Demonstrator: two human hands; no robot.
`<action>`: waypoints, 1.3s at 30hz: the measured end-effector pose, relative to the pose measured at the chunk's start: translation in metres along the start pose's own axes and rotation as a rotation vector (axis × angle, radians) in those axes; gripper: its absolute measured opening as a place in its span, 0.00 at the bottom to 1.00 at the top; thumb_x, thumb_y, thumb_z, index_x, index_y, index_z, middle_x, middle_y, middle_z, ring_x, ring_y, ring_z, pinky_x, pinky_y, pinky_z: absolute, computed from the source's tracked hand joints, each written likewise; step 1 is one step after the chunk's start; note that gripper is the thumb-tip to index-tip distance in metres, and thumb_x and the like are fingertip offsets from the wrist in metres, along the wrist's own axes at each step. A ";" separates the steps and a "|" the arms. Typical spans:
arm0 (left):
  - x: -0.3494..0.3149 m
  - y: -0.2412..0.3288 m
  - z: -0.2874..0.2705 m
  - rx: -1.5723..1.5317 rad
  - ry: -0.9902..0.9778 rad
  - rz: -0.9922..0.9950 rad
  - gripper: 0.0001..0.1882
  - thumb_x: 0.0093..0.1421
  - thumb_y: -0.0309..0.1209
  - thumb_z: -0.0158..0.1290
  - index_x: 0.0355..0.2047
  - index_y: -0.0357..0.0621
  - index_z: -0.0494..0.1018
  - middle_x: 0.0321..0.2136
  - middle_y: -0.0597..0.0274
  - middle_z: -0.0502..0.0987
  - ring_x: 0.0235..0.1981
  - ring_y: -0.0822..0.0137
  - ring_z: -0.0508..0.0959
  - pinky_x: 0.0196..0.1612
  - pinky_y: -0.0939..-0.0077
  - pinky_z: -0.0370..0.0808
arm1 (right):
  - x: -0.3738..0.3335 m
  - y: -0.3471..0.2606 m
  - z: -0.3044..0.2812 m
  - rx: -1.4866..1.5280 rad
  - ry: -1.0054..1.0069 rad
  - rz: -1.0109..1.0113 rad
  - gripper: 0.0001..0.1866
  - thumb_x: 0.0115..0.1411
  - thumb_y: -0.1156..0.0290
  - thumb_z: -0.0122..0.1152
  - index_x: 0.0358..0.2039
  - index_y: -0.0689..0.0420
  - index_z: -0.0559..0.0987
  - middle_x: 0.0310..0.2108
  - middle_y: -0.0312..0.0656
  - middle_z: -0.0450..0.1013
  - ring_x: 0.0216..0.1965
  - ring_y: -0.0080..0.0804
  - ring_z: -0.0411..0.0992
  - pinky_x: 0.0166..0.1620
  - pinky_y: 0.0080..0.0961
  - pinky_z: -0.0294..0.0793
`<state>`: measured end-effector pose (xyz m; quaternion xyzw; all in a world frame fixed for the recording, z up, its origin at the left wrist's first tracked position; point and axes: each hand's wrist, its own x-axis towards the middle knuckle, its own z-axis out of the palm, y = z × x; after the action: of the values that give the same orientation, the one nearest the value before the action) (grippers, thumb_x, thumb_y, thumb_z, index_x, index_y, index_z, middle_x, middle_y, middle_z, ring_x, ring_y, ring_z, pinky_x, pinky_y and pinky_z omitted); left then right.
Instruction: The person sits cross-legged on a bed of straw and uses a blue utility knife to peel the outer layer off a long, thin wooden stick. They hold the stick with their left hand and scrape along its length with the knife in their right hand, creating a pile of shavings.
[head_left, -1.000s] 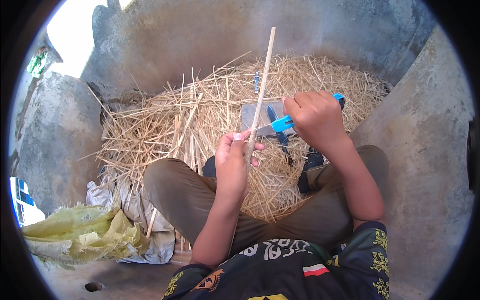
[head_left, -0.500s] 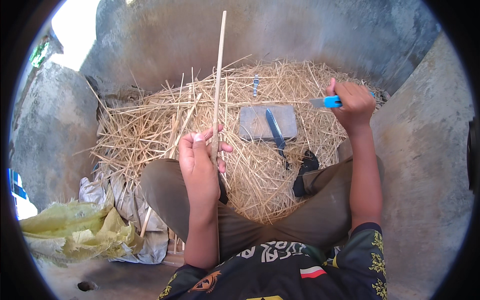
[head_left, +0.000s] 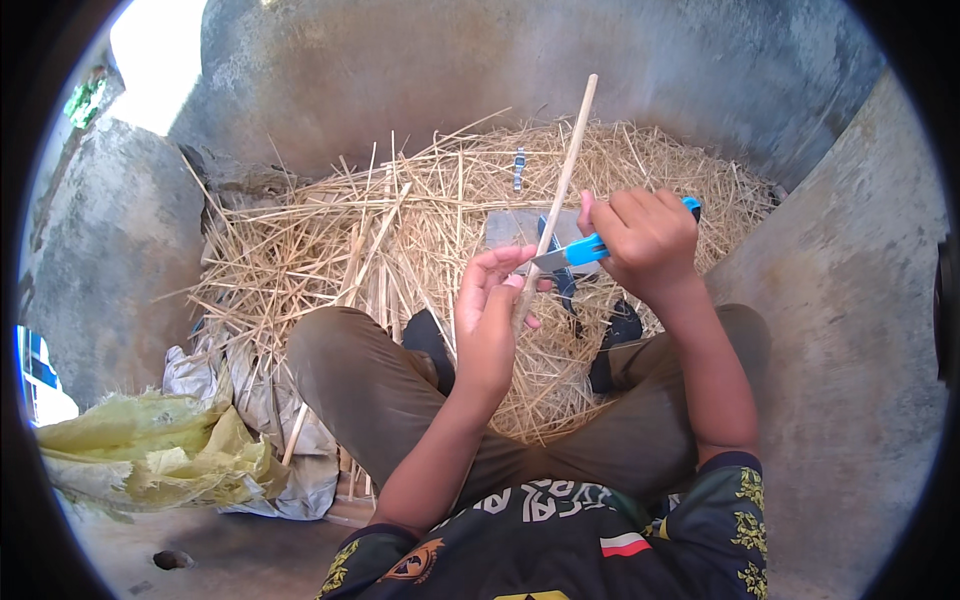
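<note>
The left hand [head_left: 488,318] grips a long bamboo stick [head_left: 560,190] near its lower end, tilting it toward one o'clock to present its side. The right hand [head_left: 645,240] is clenched on a blue-handled knife [head_left: 570,255], its blade touching the stick above the straw pile [head_left: 400,240].

A smooth pale wooden stick [head_left: 560,190] is meeting a glossy blue plastic knife [head_left: 585,250] above dry, rough straw [head_left: 400,240].
</note>
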<state>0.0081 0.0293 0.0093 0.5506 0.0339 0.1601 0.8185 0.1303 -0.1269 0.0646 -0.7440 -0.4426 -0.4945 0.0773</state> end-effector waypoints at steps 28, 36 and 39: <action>-0.007 -0.005 0.013 0.013 0.013 -0.023 0.12 0.71 0.32 0.49 0.48 0.36 0.72 0.40 0.58 0.80 0.40 0.74 0.79 0.37 0.82 0.73 | -0.005 -0.015 0.007 0.023 -0.101 0.043 0.14 0.55 0.70 0.66 0.17 0.52 0.71 0.16 0.35 0.65 0.20 0.30 0.69 0.26 0.31 0.63; 0.001 -0.012 0.003 -0.056 0.132 -0.069 0.08 0.71 0.31 0.48 0.42 0.38 0.71 0.40 0.54 0.80 0.37 0.66 0.82 0.31 0.79 0.76 | 0.005 -0.001 -0.013 0.429 -0.384 0.146 0.11 0.49 0.64 0.70 0.25 0.56 0.76 0.21 0.37 0.73 0.25 0.34 0.75 0.29 0.29 0.70; 0.007 -0.007 -0.006 -0.099 0.204 -0.049 0.08 0.71 0.31 0.48 0.42 0.38 0.70 0.39 0.55 0.80 0.35 0.65 0.83 0.28 0.79 0.77 | 0.008 0.020 -0.032 0.779 -0.643 0.381 0.12 0.53 0.64 0.71 0.29 0.58 0.79 0.24 0.37 0.76 0.25 0.28 0.75 0.29 0.27 0.71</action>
<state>0.0149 0.0346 0.0008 0.4894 0.1226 0.1968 0.8407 0.1239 -0.1518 0.0936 -0.8412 -0.4518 -0.0181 0.2966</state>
